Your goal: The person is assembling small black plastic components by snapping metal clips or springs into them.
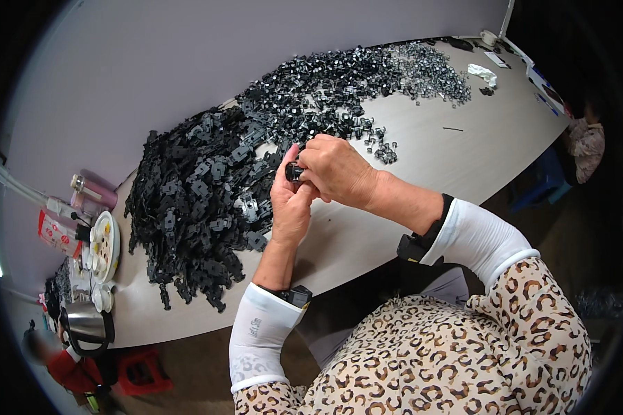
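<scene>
At the far left, well away from the fingers, a steel kettle (86, 321), a round white dish (106, 245) of small items and a couple of pink bottles (90, 190) sit crowded at the end of the table (429, 159), apparently pushed aside so the middle stays free for work.

Just left of the fingers and spreading behind them lies a heap of black plastic clips (194, 200), loose and unsorted, close enough that a hand need only drop a little to take one.

The left hand (291, 204) stands upright above the table edge, thumb and fingers curled and pinching a small black clip part (294, 171) from below, which steadies it at a height where the person can see it. The right hand (339, 169) comes over from the other side, its fingertips pressed together on the same part, so the two hands meet on it; the part is mostly hidden between them and its shape cannot be told.

Beyond the fingers and to their right, a second pile of smaller dark metal pieces (367, 76) runs toward the far end, kept apart from the plastic heap. Farther right lie a crumpled white cloth (481, 72) and some flat papers (540, 86).
</scene>
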`<state>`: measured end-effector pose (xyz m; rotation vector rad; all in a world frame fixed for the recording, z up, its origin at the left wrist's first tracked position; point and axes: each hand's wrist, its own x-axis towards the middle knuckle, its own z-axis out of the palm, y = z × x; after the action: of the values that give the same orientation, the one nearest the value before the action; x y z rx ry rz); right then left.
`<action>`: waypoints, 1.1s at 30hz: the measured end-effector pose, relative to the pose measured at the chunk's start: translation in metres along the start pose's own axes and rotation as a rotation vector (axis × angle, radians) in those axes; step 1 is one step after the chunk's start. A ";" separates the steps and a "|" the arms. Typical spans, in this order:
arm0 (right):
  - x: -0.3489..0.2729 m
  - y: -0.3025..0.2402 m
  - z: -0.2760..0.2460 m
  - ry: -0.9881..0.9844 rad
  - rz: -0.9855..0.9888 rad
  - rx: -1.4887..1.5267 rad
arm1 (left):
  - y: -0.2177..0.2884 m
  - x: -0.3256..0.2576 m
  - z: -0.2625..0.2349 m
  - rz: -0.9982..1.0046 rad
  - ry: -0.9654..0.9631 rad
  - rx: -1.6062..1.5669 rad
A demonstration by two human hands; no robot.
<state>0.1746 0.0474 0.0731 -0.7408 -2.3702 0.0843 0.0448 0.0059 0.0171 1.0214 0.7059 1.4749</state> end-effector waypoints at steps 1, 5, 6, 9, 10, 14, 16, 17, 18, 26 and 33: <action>0.000 0.000 0.000 -0.031 0.016 0.018 | 0.001 0.000 -0.004 0.012 -0.067 0.018; -0.006 0.010 0.004 0.124 -0.104 0.024 | 0.006 0.003 0.002 -0.058 -0.069 -0.200; -0.006 0.010 0.006 0.092 -0.128 0.006 | 0.001 0.003 -0.002 -0.069 -0.059 -0.184; -0.005 0.011 0.015 0.060 -0.156 -0.030 | 0.002 0.002 -0.006 -0.107 0.035 -0.026; -0.011 0.014 0.016 0.038 -0.093 0.017 | 0.000 0.001 -0.009 -0.126 0.059 -0.024; -0.034 0.062 -0.027 0.091 0.131 0.026 | -0.002 0.005 -0.016 -0.119 0.196 0.055; -0.048 0.091 -0.054 -0.185 0.377 -0.169 | -0.005 0.009 -0.021 -0.107 0.190 0.043; -0.052 0.091 -0.057 -0.183 0.376 -0.174 | -0.005 0.010 -0.023 -0.107 0.185 0.040; -0.057 0.087 -0.057 -0.283 0.360 -0.190 | -0.006 0.011 -0.027 -0.102 0.183 0.040; -0.073 0.071 -0.028 -0.323 0.481 -0.323 | -0.013 0.006 -0.028 -0.230 0.141 -0.073; -0.072 0.082 -0.001 -0.225 0.302 -0.035 | -0.010 0.007 -0.018 -0.252 0.142 -0.094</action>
<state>0.2603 0.0777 0.0139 -1.1554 -2.4544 0.2673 0.0331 0.0164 0.0020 0.7318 0.8268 1.3554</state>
